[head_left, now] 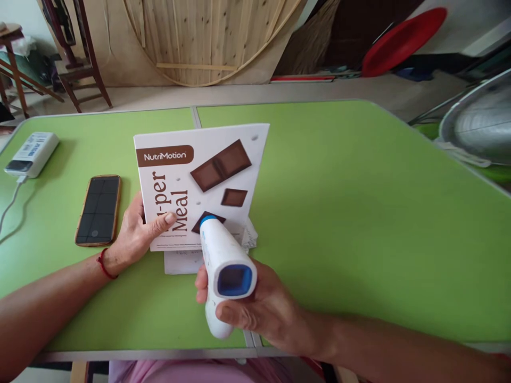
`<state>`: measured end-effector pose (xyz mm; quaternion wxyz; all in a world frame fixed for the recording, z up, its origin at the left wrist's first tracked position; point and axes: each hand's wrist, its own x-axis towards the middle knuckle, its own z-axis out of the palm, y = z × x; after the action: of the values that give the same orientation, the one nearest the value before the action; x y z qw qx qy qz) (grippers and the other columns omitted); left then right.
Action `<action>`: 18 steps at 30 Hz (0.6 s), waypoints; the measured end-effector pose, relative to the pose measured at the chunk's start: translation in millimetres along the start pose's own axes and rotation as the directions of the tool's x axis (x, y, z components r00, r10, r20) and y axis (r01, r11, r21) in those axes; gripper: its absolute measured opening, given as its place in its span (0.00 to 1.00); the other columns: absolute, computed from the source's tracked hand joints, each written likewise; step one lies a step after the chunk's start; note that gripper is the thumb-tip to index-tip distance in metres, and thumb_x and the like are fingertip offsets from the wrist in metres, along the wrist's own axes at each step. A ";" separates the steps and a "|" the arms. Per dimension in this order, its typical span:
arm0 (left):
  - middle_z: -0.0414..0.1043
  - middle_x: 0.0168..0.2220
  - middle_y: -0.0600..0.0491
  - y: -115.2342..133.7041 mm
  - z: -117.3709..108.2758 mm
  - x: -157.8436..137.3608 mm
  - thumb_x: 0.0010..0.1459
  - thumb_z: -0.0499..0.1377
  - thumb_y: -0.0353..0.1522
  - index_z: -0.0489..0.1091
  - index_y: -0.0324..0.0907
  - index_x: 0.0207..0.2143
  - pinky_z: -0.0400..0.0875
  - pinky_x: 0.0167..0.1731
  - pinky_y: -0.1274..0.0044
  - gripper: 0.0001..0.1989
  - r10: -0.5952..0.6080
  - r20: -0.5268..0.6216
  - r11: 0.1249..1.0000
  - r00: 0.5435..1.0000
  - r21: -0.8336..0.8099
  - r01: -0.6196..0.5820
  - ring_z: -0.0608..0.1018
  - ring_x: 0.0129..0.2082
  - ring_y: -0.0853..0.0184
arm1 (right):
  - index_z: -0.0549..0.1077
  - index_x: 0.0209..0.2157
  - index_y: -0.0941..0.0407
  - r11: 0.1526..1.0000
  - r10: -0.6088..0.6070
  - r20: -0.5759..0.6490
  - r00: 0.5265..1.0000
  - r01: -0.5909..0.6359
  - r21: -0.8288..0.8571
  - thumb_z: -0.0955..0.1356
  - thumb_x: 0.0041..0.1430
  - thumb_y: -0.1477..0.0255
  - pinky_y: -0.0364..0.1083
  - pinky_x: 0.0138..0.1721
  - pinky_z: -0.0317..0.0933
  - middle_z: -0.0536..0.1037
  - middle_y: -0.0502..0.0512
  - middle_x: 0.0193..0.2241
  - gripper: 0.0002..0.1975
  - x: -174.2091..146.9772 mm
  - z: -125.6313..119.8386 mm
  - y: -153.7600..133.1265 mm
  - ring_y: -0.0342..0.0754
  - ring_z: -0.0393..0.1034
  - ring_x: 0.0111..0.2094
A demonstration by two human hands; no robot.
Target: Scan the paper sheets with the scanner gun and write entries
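My left hand [136, 230] grips the lower left edge of a white NutriMotion box [163, 186], its thumb lying across the front. Pictures of chocolate pieces and brown lettering cover that face, which is turned towards me. In my right hand [263, 308] is a white infrared thermometer [217, 250] with a blue tip and a blue-framed display. Its tip points at the lower part of the box and overlaps it from my viewpoint; whether they touch I cannot tell. Under the box, sheets of paper with handwriting [183, 263] lie on the table, partly hidden.
The green folding table [359, 213] has a metal edge and a centre seam. Left of the box lie a smartphone [98, 210] and a white power bank [34, 153] with a cable. Beyond stand a wooden chair [80, 69] and a round wooden tabletop [207, 37]; a red basin [403, 42] is behind right.
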<state>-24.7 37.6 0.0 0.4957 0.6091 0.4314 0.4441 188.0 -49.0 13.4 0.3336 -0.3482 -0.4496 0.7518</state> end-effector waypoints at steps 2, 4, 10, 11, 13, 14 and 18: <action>0.74 0.44 0.46 -1.3 -0.3 -0.1 0.52 0.65 0.49 0.68 0.41 0.47 0.73 0.42 0.66 0.27 -0.012 -0.013 1.000 1.000 0.020 0.013 0.77 0.43 0.54 | 0.66 0.37 0.56 1.000 0.007 0.001 1.000 -0.007 0.022 0.75 0.50 0.60 0.43 0.32 0.69 0.75 0.54 0.32 0.21 1.1 0.1 2.4 0.42 0.70 0.32; 0.74 0.44 0.46 -1.8 -0.6 -0.2 0.52 0.65 0.50 0.68 0.41 0.47 0.73 0.42 0.65 0.28 -0.014 -0.018 0.999 1.000 0.040 0.015 0.76 0.44 0.54 | 0.67 0.37 0.56 0.999 0.020 0.001 1.000 -0.020 0.042 0.76 0.49 0.59 0.44 0.33 0.70 0.76 0.54 0.32 0.21 2.1 -1.0 4.3 0.43 0.71 0.33; 0.73 0.46 0.45 0.4 -0.3 1.0 0.52 0.65 0.51 0.68 0.41 0.47 0.73 0.44 0.64 0.29 0.008 -0.008 0.998 1.000 0.068 -0.007 0.76 0.45 0.54 | 0.70 0.34 0.56 0.992 0.097 -0.014 0.995 -0.096 0.082 0.77 0.45 0.58 0.44 0.32 0.70 0.77 0.55 0.32 0.22 4.3 -3.2 5.2 0.44 0.72 0.32; 0.74 0.46 0.45 0.6 -0.3 1.2 0.52 0.65 0.51 0.68 0.41 0.47 0.73 0.44 0.64 0.28 0.012 -0.003 0.998 1.000 0.061 -0.012 0.76 0.45 0.54 | 0.70 0.34 0.56 0.992 0.103 -0.015 0.995 -0.101 0.081 0.78 0.44 0.58 0.44 0.32 0.70 0.78 0.55 0.32 0.22 4.4 -3.2 4.8 0.44 0.73 0.33; 0.74 0.46 0.45 0.3 -0.6 1.4 0.52 0.65 0.50 0.68 0.41 0.48 0.73 0.43 0.65 0.28 0.011 0.004 0.999 1.000 0.047 -0.011 0.76 0.44 0.54 | 0.71 0.34 0.57 0.992 0.104 -0.016 0.994 -0.103 0.071 0.78 0.44 0.58 0.44 0.33 0.70 0.78 0.55 0.32 0.22 4.3 -3.1 3.8 0.44 0.73 0.33; 0.74 0.46 0.45 -0.2 -0.8 1.3 0.52 0.65 0.49 0.68 0.41 0.48 0.73 0.42 0.65 0.28 0.007 0.004 0.999 1.000 0.043 -0.008 0.76 0.44 0.54 | 0.72 0.34 0.57 0.993 0.103 -0.019 0.995 -0.101 0.066 0.77 0.45 0.58 0.44 0.34 0.70 0.78 0.55 0.32 0.21 4.2 -3.1 3.4 0.44 0.74 0.33; 0.74 0.47 0.45 -1.7 -1.6 0.6 0.52 0.65 0.49 0.68 0.41 0.49 0.73 0.43 0.65 0.28 -0.002 0.003 0.999 1.000 0.039 0.002 0.77 0.45 0.53 | 0.73 0.33 0.56 0.996 0.067 -0.011 0.998 -0.067 0.061 0.77 0.47 0.59 0.43 0.35 0.70 0.78 0.54 0.32 0.19 3.5 -3.7 3.8 0.44 0.74 0.34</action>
<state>-26.3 38.8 -1.4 0.4845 0.6190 0.4399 0.4343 188.5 -45.9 7.8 0.3216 -0.3579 -0.4126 0.7735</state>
